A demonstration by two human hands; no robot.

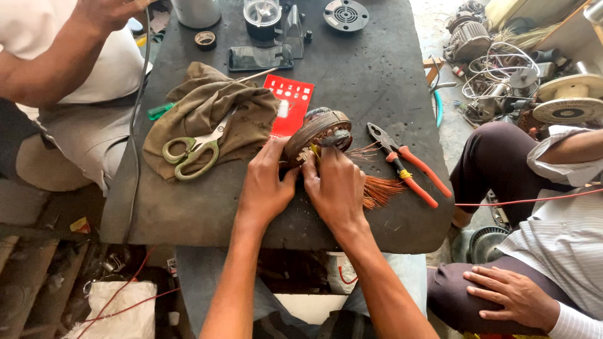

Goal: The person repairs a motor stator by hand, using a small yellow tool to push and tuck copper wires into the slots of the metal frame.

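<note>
Both hands grip the wound motor stator (317, 133) lying just beyond them: left hand (265, 185), right hand (337, 188).

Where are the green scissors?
In the head view, the green-handled scissors lie on the crumpled brown cloth, on the left part of the dark table, left of the person's left hand and the red card.
</note>
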